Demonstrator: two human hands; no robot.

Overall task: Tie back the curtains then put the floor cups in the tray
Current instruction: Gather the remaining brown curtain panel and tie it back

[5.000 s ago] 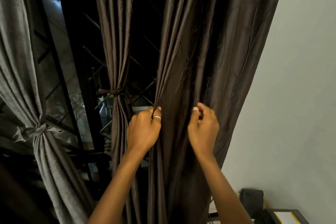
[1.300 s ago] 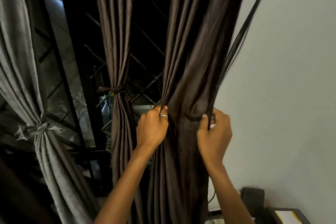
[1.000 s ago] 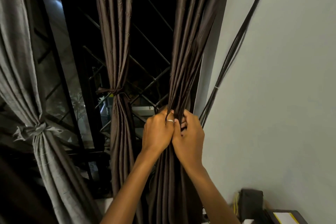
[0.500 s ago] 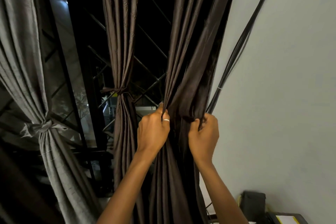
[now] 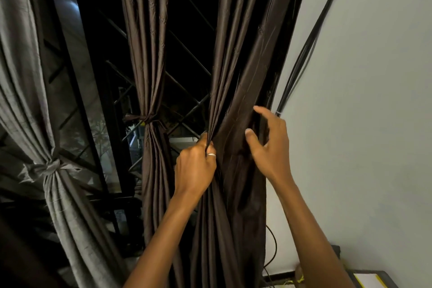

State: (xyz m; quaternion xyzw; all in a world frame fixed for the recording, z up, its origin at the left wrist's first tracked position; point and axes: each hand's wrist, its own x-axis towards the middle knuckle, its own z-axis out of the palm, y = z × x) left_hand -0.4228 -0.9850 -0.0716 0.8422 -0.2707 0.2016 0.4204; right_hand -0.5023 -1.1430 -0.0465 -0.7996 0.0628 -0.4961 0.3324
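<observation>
A dark brown curtain (image 5: 243, 72) hangs loose at the right edge of the window. My left hand (image 5: 195, 167), with a ring on one finger, grips a bunch of its folds at its left side. My right hand (image 5: 268, 145) is spread with relaxed fingers against the curtain's right part, holding nothing. A second dark brown curtain (image 5: 149, 58) in the middle is tied at its waist with a band (image 5: 146, 119). A grey curtain (image 5: 35, 105) at the left is also knotted back. No cups or tray are in view.
A window with a dark diamond grille (image 5: 187, 49) lies behind the curtains. Black cables (image 5: 306, 44) run down the pale wall (image 5: 374, 112) on the right. A dark box or table edge with a yellow-edged sheet (image 5: 371, 279) sits at the bottom right.
My right hand has let go of the curtain's right folds and spread its fingers. My left hand keeps its grip on the bunched folds, and the curtain has spread slightly wider.
</observation>
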